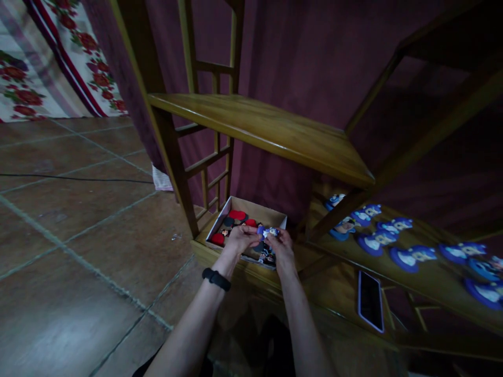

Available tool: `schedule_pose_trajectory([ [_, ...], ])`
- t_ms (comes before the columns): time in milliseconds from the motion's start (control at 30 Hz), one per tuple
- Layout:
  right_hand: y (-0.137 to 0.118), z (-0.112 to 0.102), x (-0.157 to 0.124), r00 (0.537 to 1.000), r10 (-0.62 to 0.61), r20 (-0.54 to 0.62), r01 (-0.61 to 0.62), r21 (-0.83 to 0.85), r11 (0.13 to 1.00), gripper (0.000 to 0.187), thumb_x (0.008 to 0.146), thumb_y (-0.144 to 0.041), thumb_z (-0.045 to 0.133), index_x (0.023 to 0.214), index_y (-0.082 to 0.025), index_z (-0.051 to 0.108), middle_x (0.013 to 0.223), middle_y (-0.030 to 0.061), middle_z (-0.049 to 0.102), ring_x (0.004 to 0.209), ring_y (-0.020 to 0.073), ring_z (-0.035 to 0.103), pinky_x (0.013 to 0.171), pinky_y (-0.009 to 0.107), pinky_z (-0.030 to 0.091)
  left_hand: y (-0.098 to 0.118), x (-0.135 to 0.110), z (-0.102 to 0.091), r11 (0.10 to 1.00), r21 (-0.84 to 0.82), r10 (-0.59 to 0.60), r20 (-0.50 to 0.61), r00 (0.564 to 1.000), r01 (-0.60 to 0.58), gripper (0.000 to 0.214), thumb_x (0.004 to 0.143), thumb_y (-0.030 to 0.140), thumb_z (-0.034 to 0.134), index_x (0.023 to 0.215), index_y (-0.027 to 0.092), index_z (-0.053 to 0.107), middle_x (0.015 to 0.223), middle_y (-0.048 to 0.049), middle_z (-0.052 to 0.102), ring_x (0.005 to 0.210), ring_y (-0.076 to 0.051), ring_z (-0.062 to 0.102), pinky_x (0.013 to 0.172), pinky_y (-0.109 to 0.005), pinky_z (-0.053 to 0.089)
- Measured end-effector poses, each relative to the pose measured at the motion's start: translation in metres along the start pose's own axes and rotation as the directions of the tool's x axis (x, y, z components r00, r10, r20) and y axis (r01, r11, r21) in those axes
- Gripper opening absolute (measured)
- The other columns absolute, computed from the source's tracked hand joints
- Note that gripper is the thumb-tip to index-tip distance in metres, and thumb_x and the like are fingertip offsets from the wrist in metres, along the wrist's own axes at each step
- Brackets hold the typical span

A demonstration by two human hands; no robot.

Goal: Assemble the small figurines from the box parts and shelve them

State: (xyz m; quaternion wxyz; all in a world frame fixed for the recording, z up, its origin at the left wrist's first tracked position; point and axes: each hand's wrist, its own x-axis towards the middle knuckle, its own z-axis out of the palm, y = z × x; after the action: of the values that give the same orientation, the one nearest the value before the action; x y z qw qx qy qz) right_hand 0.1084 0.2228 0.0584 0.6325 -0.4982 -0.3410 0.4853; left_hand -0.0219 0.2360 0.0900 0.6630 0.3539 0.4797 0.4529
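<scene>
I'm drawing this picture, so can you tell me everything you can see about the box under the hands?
The box is shallow, open-topped and looks like cardboard, brown inside with pale edges. It sits upright at the left end of the low wooden shelf. Inside lie red ovals and little dark figures. The left hand and right hand hide part of it, holding a bluish figure; I can't tell whether they touch the box.

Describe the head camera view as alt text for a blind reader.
Left hand and right hand hold a small blue figurine over an open box of figures on wooden shelving; more blue figurines sit at right.
</scene>
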Motion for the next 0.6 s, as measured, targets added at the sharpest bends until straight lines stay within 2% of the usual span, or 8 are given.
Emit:
schedule_pose_trajectory([
  [167,0.0031,0.0027,-0.0010,1.000,-0.004,-0.027,0.005,0.037,0.999,0.037,0.060,-0.034,0.070,0.090,-0.021,0.053,0.087,-0.0003,0.062,0.078,0.0137,0.061,0.073,0.030,0.051,-0.0017,-0.0030,0.0028,0.999,0.014,0.032,-0.016,0.999,-0.031,0.029,0.045,0.019,0.082,0.069,0.010,0.069,0.058,-0.0020,0.065,0.051,-0.009,0.057,0.054,-0.020,0.048],
  [300,0.0005,0.0061,-0.0028,0.998,-0.050,-0.040,0.050,-0.016,0.999,0.037,0.062,-0.035,0.068,0.092,-0.021,0.052,0.089,0.0000,0.062,0.079,0.0140,0.061,0.072,0.030,0.051,0.0009,-0.0048,0.0030,1.000,-0.015,0.012,-0.043,0.999,-0.013,0.026,0.047,0.021,0.081,0.069,0.011,0.069,0.057,-0.0022,0.066,0.054,-0.010,0.059,0.056,-0.021,0.049],
  [600,-0.0019,0.0072,-0.0039,0.990,-0.138,-0.023,0.135,-0.112,0.985,0.035,0.066,-0.035,0.062,0.096,-0.021,0.050,0.089,0.0007,0.063,0.079,0.0150,0.060,0.071,0.029,0.051,0.0047,-0.0087,0.0074,0.997,-0.056,0.041,-0.078,0.996,-0.045,0.032,0.040,0.023,0.083,0.067,0.012,0.070,0.056,-0.0025,0.065,0.053,-0.010,0.058,0.056,-0.022,0.047],
])
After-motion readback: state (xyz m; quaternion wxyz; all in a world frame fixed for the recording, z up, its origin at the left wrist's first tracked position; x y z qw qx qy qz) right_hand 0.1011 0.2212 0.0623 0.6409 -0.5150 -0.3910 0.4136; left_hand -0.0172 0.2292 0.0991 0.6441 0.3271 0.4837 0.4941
